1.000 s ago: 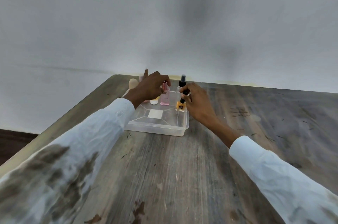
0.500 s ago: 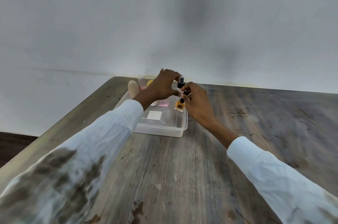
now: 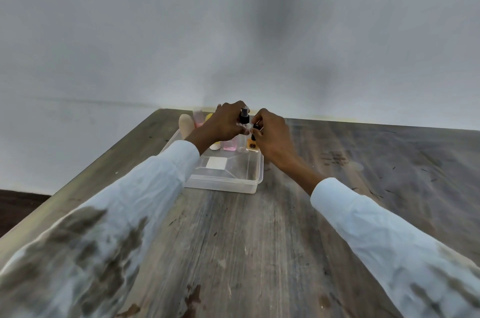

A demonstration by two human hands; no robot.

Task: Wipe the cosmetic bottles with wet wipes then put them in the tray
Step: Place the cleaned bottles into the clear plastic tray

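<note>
Between my hands, left hand (image 3: pixel 225 121) fingers grip the spray bottle (image 3: pixel 244 128), right hand (image 3: pixel 270 129) pinches the orange bottle (image 3: pixel 251 145); I'd keep both upright in the tray (image 3: pixel 228 182)

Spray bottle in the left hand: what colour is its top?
Black, on a clear body; the spray bottle shows in the head view.

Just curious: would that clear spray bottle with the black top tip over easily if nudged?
Probably: the spray bottle looks tall, narrow and top-heavy. Being clear and seemingly empty, it is likely light. The left hand grips it.
</note>
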